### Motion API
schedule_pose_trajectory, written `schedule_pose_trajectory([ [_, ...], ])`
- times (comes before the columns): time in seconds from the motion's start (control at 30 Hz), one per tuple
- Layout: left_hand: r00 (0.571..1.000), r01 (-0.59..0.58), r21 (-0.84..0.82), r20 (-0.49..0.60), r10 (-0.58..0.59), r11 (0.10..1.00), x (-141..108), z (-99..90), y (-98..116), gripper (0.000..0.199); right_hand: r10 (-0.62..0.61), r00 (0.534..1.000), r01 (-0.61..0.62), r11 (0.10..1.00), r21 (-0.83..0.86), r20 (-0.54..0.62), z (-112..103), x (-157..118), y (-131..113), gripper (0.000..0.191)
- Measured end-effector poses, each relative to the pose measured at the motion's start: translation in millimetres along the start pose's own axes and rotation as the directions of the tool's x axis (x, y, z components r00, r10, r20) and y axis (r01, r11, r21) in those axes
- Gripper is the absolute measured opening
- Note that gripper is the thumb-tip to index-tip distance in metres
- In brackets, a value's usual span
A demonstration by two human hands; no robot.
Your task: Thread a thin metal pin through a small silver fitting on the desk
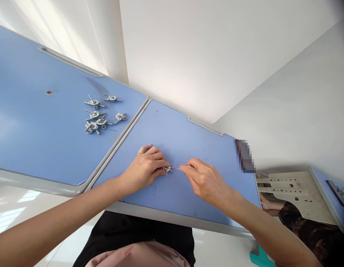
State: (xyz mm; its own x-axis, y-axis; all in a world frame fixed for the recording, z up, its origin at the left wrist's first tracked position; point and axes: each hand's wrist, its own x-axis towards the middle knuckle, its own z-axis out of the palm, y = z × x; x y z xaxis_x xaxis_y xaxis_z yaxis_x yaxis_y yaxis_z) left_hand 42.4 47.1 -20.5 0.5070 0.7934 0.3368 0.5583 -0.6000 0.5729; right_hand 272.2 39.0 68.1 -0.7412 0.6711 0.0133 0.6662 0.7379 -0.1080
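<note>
On the blue desk, my left hand [149,163] pinches a small silver metal valve [167,169] between thumb and fingers. It looks like a fuel tap with short pipe stubs, partly covered by the fingertips. From the right, my right hand [203,176] is closed around a thin metal rod [176,169], like a slim screwdriver shaft, whose other end is hidden inside the fist. The rod's tip reaches the valve's right side; whether it sits in the valve is too small to tell.
Several similar metal valves [101,121] lie grouped on the adjoining desk [43,141] at left. A pixelated phone-like object [245,156] rests at the right edge of my desk [172,129]. Beyond it, a person's dark patterned clothing [302,230] shows beside another desk. A white wall stands behind.
</note>
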Motion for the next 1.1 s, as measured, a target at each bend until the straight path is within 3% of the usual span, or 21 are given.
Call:
schedule_pose_trajectory([
  [0.37,0.999,0.036,-0.027,0.037,-0.035,0.999,1,0.4,1,0.014,-0.039,0.998,0.046,0.992,-0.119,0.059,-7,5,-2,0.025],
  [0.7,0.999,0.038,-0.071,0.021,-0.036,0.997,4,-1.0,7,0.011,-0.027,0.976,0.086,0.960,-0.268,0.218,-11,14,-10,0.030],
  [1.1,1.000,-0.001,-0.092,-0.017,0.000,0.996,3,4.1,9,0.013,-0.008,0.957,0.094,0.954,-0.285,0.291,-19,15,-11,0.029],
])
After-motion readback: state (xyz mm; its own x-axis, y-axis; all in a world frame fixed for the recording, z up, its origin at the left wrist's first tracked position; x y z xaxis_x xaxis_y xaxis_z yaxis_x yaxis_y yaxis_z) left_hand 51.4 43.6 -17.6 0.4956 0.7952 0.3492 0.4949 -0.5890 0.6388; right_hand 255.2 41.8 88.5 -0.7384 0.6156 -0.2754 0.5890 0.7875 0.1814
